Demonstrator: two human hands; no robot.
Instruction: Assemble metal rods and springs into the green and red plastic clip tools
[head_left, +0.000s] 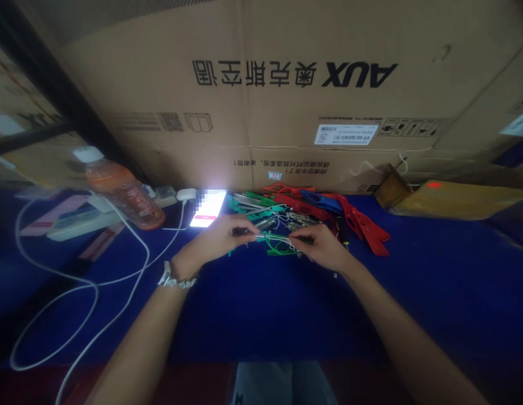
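Note:
Between my two hands stretches a thin silvery rod [270, 237], held level above the blue tabletop. My left hand [225, 236], with a metal watch [176, 278] on the wrist, pinches its left end. At the other end the fingers of my right hand [320, 242] are closed on it, and a white string [290, 243] hangs by the fingertips. Just behind and below lies a pile of green strips [282, 252], silvery tubes [248, 199] and loose white strings. Red plastic pieces [363, 228] and a blue plastic piece [320, 200] lie at the pile's back and right.
A large cardboard box [265, 101] walls off the back. On the left are a lit phone [208, 208], a tilted drink bottle [122, 188], a power strip [84, 222] and a looping white cable [95, 289]. A yellow-brown packet [459, 199] lies back right.

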